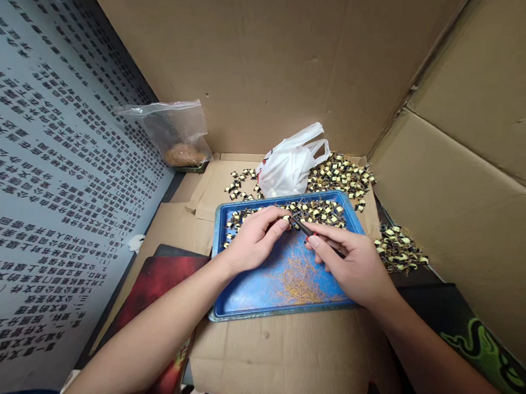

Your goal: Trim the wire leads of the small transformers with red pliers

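My left hand [261, 232] is over the blue tray [248, 297], pinching a small coil [287, 220] with yellow tape and a black base between thumb and fingertips. My right hand [348, 253] grips what look like black-and-red nippers [308, 229]; their dark, slender tips point left and meet the coil's edge. Whether the jaws are closed is too small to tell. Behind my hands, many similar coils [320, 211] with thin copper-coloured leads lie along the tray's far side. Short bits of copper-coloured wire [300, 282] are scattered on the tray floor below.
A white plastic bag [287, 166] stands behind the tray, beside a heap of coils [344, 177]. Another coil pile [400, 250] lies right. At back left is a clear zip bag [184, 138] with brownish contents. Cardboard walls [275, 61] and a printed panel [60, 167] enclose the table.
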Available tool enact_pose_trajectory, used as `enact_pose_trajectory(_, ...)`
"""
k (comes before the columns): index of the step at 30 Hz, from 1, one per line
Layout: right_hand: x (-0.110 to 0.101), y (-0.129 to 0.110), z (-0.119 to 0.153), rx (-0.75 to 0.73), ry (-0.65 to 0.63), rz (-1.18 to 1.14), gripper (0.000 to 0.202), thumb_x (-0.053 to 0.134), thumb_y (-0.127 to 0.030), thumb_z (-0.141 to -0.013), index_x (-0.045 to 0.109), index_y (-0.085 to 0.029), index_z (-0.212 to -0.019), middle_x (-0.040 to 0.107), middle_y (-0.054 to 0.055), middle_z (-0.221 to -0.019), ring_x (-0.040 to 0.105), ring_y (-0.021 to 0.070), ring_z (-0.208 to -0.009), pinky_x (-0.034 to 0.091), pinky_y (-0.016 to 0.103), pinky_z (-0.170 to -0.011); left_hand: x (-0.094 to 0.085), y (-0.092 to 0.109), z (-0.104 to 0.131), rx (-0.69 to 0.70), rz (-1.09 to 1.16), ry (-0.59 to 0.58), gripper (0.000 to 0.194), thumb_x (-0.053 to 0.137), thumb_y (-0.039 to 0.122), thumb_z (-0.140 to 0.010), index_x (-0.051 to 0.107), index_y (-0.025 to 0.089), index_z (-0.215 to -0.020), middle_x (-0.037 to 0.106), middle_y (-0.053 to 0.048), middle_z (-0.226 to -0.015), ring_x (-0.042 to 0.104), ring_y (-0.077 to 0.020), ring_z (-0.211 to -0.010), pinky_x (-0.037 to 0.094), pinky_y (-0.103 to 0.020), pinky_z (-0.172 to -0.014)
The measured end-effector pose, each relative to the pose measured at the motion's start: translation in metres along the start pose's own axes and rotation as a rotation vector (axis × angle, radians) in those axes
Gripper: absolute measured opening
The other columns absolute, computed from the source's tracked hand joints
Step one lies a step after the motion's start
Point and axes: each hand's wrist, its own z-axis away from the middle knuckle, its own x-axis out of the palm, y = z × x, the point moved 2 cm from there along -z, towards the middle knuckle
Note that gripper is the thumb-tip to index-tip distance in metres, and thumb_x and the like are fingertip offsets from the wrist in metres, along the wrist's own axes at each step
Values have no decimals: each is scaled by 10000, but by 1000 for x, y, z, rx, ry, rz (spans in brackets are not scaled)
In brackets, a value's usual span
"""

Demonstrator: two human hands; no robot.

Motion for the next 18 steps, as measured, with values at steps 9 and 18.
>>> enact_pose_trajectory(9, 0, 1, 0, 9, -5, -2, 382, 664, -336, -966, 792, -161, -1281, 810, 86, -848, 780, 224, -761, 687, 405, -773, 1, 3, 1, 96, -136, -1, 235, 487, 316, -1109, 669, 178, -1167, 737, -74, -1060, 676, -204, -998, 507, -338, -905)
enact_pose_trajectory(18, -3, 3, -1, -28, -42, 126, 382, 627, -348, -998, 784, -189, -1308, 838, 103, -957, 805, 262, -875, 676, 457, -854, 2, 6, 1, 69, -146, -40, 258, 469, 334, -1108, 663, 164, -1097, 703, -67, -984, 640, -200, -929, 476, -324, -854)
